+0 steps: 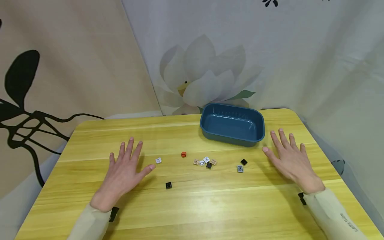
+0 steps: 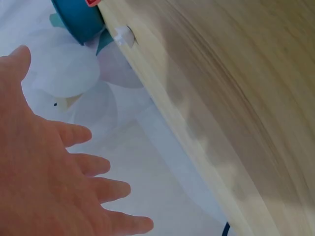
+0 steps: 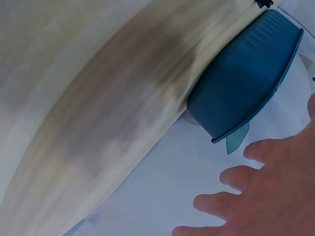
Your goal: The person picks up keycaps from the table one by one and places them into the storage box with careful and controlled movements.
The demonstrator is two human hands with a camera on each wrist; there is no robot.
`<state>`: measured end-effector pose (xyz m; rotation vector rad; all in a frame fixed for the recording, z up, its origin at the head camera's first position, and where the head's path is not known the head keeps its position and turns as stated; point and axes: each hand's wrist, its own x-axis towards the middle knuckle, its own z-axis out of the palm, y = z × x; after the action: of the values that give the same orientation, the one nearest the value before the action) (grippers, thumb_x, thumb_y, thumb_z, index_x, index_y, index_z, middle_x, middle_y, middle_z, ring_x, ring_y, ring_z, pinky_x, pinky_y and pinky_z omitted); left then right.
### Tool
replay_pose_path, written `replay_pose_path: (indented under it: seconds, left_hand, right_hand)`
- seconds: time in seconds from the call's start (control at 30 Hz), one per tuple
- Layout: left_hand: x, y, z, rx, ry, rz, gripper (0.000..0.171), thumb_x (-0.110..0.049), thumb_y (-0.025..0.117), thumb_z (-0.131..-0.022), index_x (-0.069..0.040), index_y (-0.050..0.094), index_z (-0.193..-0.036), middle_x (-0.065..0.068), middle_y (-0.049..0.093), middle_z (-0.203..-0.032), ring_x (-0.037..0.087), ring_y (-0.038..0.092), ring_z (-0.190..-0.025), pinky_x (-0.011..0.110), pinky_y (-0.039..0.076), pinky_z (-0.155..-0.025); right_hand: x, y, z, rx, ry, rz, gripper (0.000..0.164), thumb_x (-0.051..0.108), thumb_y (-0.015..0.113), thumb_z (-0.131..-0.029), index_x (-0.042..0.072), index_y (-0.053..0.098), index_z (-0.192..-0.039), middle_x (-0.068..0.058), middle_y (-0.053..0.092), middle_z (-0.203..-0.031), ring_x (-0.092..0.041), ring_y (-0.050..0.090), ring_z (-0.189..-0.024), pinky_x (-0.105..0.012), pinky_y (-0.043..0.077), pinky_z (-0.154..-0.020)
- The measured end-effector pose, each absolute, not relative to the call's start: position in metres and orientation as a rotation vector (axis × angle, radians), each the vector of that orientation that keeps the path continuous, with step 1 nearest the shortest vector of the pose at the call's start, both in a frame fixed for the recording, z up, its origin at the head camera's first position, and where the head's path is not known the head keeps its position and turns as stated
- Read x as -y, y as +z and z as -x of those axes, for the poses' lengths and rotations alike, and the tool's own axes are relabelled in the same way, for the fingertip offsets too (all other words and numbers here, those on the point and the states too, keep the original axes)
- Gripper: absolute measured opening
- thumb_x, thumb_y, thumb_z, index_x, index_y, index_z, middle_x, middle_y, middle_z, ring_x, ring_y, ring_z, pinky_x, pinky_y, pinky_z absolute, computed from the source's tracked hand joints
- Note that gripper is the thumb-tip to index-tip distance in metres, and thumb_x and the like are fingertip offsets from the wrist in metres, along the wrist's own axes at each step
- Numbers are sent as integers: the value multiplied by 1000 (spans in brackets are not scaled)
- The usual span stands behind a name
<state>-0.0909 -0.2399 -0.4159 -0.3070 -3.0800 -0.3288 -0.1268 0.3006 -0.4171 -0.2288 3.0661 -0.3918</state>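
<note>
My left hand (image 1: 121, 171) is held over the left part of the table with its fingers spread and nothing in it. Nearest to it lies a white keycap (image 1: 158, 160), with a black keycap (image 1: 168, 185) closer to me. Over the right side hovers my right hand (image 1: 292, 163), also spread and holding nothing. Left of it are a grey keycap (image 1: 240, 169) and another black keycap (image 1: 244, 162). A red keycap (image 1: 183, 154) lies near the middle, beside a small cluster of white, beige (image 1: 196, 162) and black keycaps (image 1: 208, 165).
A blue rectangular basin (image 1: 232, 138) stands at the back right of the wooden table (image 1: 192, 213), just left of the right fingertips. Behind the table hangs a pale curtain (image 1: 300, 60) with a flower print. Both wrists wear dark straps.
</note>
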Motion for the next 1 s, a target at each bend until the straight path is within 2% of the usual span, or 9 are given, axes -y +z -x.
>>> replay_pose_path:
  seconds: [0.33, 0.57, 0.83, 1.0]
  left_hand:
    - [232, -413, 93, 3055, -385, 303, 96, -68, 51, -99, -4, 22, -165, 25, 6, -170, 54, 8, -153, 82, 10, -111]
    - [220, -408, 100, 3039, -421, 344, 95, -69, 49, -100, -5, 22, -165, 23, 7, -171, 50, 7, -155, 80, 11, -113]
    - [207, -409, 105, 3023, -451, 381, 92, -70, 43, -101, -5, 26, -164, 22, 12, -171, 49, 12, -155, 76, 14, -115]
    - [202, -412, 107, 3040, -468, 385, 93, -71, 41, -101, -6, 25, -164, 21, 12, -171, 48, 11, -155, 75, 13, -116]
  right_hand:
    - [-294, -414, 134, -3082, -499, 239, 82, 60, 31, -109, 6, 7, -166, -21, 1, -171, -58, 8, -151, -82, 12, -108]
    - [-286, -413, 150, -3039, -699, 189, 89, 63, 32, -107, 2, 4, -165, -22, 4, -171, -52, 13, -153, -73, 20, -114]
    - [-279, -414, 175, -2953, -926, 185, 78, 51, 24, -112, -6, 9, -163, -28, 15, -168, -52, 26, -149, -66, 25, -117]
    - [-277, -417, 184, -2921, -1017, 149, 72, 44, 25, -113, -7, 13, -162, -31, 23, -164, -52, 34, -144, -66, 31, -115]
